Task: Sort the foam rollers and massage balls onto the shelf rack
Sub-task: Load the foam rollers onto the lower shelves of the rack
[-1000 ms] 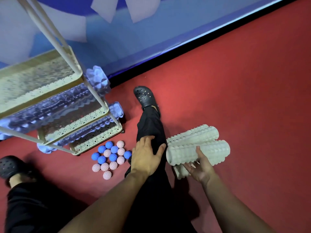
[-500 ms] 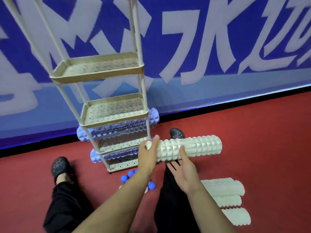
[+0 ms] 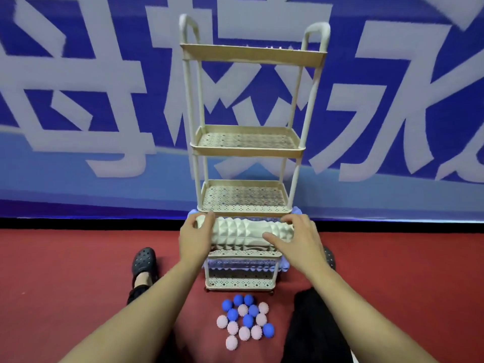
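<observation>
Against the blue wall banner [image 3: 78,106] stands the cream shelf rack [image 3: 247,149], its feet on the red floor [image 3: 78,271]. Of its five tiers, the top one shows only its front rim, so what lies in it cannot be told; the second and third look bare. Blue foam rollers [image 3: 242,265] already lie on the lower tiers: one on the bottom tier, and another whose ends peek out behind the white one at the tier above.

At that fourth tier the white foam roller [image 3: 243,233] is held level across the rack's front, just at the shelf's edge, perhaps touching it. The left hand [image 3: 195,238] grips its left end, fingers curled over the top. The right hand [image 3: 294,241] grasps the right end the same way, thumb along the front.

So the rollers seem partly done: the blue ones are shelved and this white one looks close to being set in place. Whether more white rollers wait cannot be seen.

On the floor in front of the rack, between the person's legs, lies a cluster of spiky massage balls [image 3: 246,320], blue and pink mixed. None has reached a shelf, so the ball sorting appears wholly left to do.
</observation>
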`<state>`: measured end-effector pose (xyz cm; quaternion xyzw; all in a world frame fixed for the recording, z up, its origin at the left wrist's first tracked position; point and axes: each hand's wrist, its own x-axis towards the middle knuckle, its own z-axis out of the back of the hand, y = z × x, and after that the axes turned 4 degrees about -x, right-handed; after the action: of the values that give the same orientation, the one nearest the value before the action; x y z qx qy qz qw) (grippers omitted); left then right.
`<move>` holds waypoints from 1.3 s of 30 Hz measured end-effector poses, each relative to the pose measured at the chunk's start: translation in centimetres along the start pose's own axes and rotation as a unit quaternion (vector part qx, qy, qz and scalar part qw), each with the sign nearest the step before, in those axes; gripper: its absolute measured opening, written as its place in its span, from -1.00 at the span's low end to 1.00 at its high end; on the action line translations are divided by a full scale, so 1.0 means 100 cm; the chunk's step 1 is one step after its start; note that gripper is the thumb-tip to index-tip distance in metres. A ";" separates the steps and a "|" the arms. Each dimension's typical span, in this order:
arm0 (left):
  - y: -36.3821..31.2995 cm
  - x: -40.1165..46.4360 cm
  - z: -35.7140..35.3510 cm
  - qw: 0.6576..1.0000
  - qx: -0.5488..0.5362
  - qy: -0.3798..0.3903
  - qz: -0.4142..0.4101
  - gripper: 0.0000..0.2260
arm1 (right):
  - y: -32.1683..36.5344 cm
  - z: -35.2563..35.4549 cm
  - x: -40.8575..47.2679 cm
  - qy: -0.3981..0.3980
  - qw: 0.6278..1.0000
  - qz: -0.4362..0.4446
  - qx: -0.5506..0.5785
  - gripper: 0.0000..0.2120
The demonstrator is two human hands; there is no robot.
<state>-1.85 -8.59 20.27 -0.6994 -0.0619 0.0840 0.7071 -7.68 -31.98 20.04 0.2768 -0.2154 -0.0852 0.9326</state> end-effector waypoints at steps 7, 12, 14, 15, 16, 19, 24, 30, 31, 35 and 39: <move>-0.013 0.036 0.019 0.998 -0.041 0.049 0.001 -0.81 | 0.017 -0.010 0.050 0.171 0.954 0.177 -0.171 -0.09; -0.005 0.055 0.021 0.996 -0.041 0.071 0.016 -0.78 | 0.024 -0.026 0.073 0.205 0.932 0.207 -0.214 -0.20; -0.002 0.068 0.017 0.996 -0.015 0.087 0.017 -0.73 | 0.022 -0.035 0.083 0.218 0.928 0.203 -0.223 -0.22; 0.000 0.075 0.014 0.996 0.014 0.089 0.011 -0.68 | 0.020 -0.040 0.090 0.216 0.926 0.200 -0.234 -0.22; 0.003 0.084 0.012 0.995 0.051 0.086 0.001 -0.62 | 0.019 -0.044 0.096 0.207 0.924 0.196 -0.253 -0.22; 0.010 0.114 0.008 0.987 0.145 0.054 -0.032 -0.46 | 0.017 -0.057 0.116 0.135 0.910 0.165 -0.355 -0.27; 0.009 0.159 -0.006 0.975 0.213 0.029 -0.060 -0.40 | 0.022 -0.082 0.150 0.084 0.902 0.103 -0.410 -0.32; 0.019 0.187 -0.016 0.938 0.321 -0.001 -0.130 -0.75 | 0.026 -0.114 0.187 0.115 0.892 0.139 -0.415 -0.39; 0.021 0.191 -0.018 0.935 0.324 -0.007 -0.141 -0.75 | 0.025 -0.119 0.193 0.131 0.894 0.138 -0.406 -0.41; 0.031 0.199 -0.019 0.929 0.323 -0.023 -0.176 -0.74 | 0.015 -0.140 0.218 0.168 0.917 0.117 -0.343 -0.51; 0.034 0.202 -0.018 0.918 0.345 -0.023 -0.197 -0.75 | -0.009 -0.158 0.245 0.178 0.932 0.078 -0.305 -0.36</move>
<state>18.19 -6.15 16.24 -0.3841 -0.1815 -0.0250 0.9049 21.23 -31.95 16.27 -0.0283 -0.0305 -0.0236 0.9989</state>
